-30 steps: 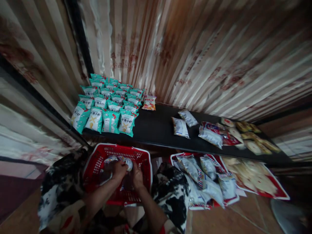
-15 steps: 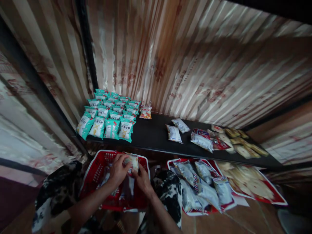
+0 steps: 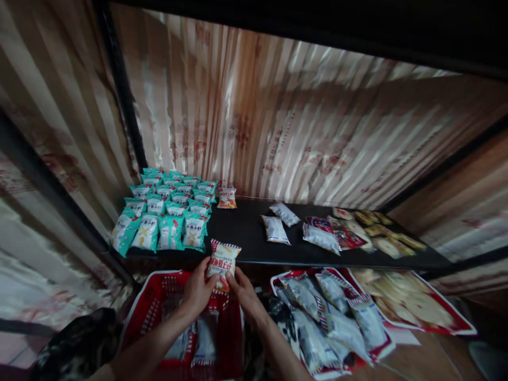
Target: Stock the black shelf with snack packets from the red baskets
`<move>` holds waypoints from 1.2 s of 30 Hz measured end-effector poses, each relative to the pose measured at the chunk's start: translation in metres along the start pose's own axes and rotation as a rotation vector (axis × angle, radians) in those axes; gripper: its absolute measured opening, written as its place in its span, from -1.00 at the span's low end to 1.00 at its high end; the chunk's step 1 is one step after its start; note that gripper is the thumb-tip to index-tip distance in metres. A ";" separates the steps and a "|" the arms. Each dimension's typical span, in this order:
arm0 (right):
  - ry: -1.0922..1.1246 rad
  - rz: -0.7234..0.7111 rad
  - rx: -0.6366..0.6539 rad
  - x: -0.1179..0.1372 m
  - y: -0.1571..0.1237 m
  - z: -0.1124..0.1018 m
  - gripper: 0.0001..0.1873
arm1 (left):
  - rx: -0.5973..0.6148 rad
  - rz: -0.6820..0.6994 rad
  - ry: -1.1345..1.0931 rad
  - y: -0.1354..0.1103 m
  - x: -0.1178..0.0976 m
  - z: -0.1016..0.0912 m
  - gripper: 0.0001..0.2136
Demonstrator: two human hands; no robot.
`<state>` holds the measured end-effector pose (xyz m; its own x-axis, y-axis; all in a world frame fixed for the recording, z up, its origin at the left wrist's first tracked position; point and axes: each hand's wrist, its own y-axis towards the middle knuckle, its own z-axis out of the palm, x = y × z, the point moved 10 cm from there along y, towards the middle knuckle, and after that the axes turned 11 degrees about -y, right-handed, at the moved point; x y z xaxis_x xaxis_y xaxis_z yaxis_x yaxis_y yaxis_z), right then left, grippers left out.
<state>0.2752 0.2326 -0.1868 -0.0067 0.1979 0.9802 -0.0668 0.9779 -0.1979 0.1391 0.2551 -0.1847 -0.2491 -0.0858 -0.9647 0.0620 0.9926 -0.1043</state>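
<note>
Between both hands I hold a cream and red snack bag (image 3: 223, 264), its printed front facing me, just above the red basket (image 3: 137, 323) and at the shelf's front edge. My left hand (image 3: 198, 288) grips its left side, and my right hand (image 3: 244, 292) pinches its lower right side. Below, several silvery snack bags (image 3: 205, 338) lie in the basket, partly hidden by my left arm. On the black shelf (image 3: 242, 233), a similar red and cream bag (image 3: 227, 198) stands at the back, beside rows of teal snack bags (image 3: 171, 233).
Two silvery bags (image 3: 275, 229) lie mid-shelf, with more packets (image 3: 322, 236) and gold-edged packs (image 3: 392, 244) farther right. A second basket of silvery bags (image 3: 331, 312) and a basket of pale flat packs (image 3: 413, 304) stand below. A dark post (image 3: 119, 90) and an upper shelf (image 3: 317, 32) frame the space.
Both hands have lifted the snack bag up from the basket toward the shelf edge, and its printed front now shows. The camera view has shifted, with the shelf appearing lower.
</note>
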 end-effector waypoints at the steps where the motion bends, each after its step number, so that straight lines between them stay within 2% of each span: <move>1: -0.014 -0.011 0.021 0.007 0.003 -0.003 -0.52 | -0.022 0.014 0.017 0.005 -0.006 0.001 -0.52; 6: -0.154 -0.080 0.060 0.034 0.028 -0.026 -0.48 | -0.080 0.057 0.086 0.034 -0.033 0.010 -0.52; 12: -0.238 -0.182 -0.177 0.040 0.089 -0.070 -0.54 | -0.123 0.041 0.200 0.081 -0.054 0.031 -0.49; 15: -0.321 -0.219 -0.253 0.046 0.124 -0.082 -0.60 | -0.178 0.036 0.239 0.109 -0.065 0.037 -0.49; 20: -0.524 -0.228 -0.325 0.063 0.180 -0.094 -0.65 | -0.266 0.027 0.244 0.155 -0.081 0.041 -0.51; 23: -0.636 -0.224 -0.388 0.073 0.209 -0.100 -0.67 | -0.315 0.003 0.237 0.178 -0.084 0.039 -0.50; 26: -0.650 -0.207 -0.383 0.073 0.232 -0.099 -0.72 | -0.340 -0.006 0.234 0.195 -0.083 0.039 -0.52; 30: -0.662 -0.145 -0.372 0.063 0.248 -0.099 -0.76 | -0.348 -0.016 0.235 0.207 -0.076 0.040 -0.54; 36: -0.702 -0.095 -0.368 0.054 0.253 -0.095 -0.71 | -0.363 -0.013 0.263 0.214 -0.067 0.040 -0.54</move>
<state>0.3522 0.4975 -0.1842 -0.6522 0.1438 0.7443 0.2345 0.9719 0.0177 0.2080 0.4701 -0.1525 -0.4877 -0.1205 -0.8646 -0.2739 0.9615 0.0205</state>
